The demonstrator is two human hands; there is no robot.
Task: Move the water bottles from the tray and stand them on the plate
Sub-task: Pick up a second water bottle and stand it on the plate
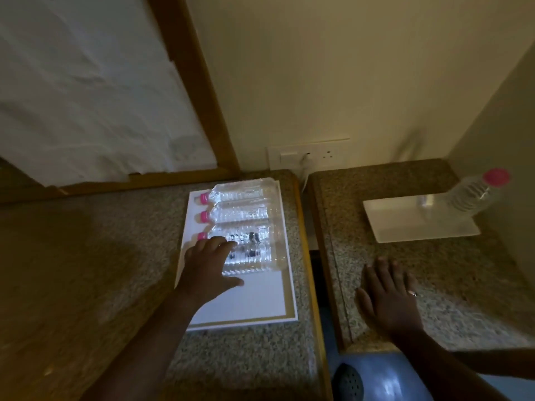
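A white tray with a gold border [246, 302] lies on the left granite counter. Several clear water bottles with pink caps lie side by side on its far half, caps pointing left. My left hand [207, 264] rests over the neck end of the nearest bottle [260, 256], fingers on top and thumb spread out below it; the bottle still lies on the tray. On the right counter is a white rectangular plate [405, 221], and one bottle [474, 195] stands on its far right corner. My right hand [388, 293] lies flat on that counter, in front of the plate.
A dark gap [314, 256] separates the two counters. A wall socket with a white plug and cord [307, 160] sits behind them. A wood-framed white panel [86, 82] fills the upper left. A blue object with a perforated disc [376, 380] lies below the right counter.
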